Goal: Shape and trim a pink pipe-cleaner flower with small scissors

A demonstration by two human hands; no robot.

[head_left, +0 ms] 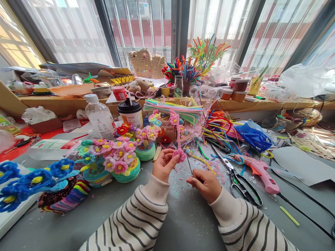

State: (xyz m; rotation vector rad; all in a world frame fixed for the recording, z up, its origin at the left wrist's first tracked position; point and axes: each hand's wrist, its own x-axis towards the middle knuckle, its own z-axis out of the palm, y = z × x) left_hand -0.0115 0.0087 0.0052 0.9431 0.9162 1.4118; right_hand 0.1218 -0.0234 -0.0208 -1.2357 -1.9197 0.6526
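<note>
Between thumb and fingers, my left hand (164, 164) pinches a pink pipe-cleaner flower (179, 154). From it a straight pink stem of pipe cleaner (178, 130) rises upward. My right hand (205, 183) is closed on a thin dark wire (190, 165), whose upper end reaches the flower. Left of my hands stand pots of finished pipe-cleaner flowers: a pink bunch (123, 153) in a turquoise pot (128, 171), and blue flowers (36, 179) by a rainbow-striped pot (65, 195). Glitter and pink fluff lie on the grey table (183, 223) beneath.
Right of my hands lie large scissors (234, 177) and a pink glue gun (261, 172) with its black cord. A blue packet (253, 136), a lidded cup (130, 113), a plastic bottle (99, 116) and bundled pastel pipe cleaners (174, 109) stand or lie farther back.
</note>
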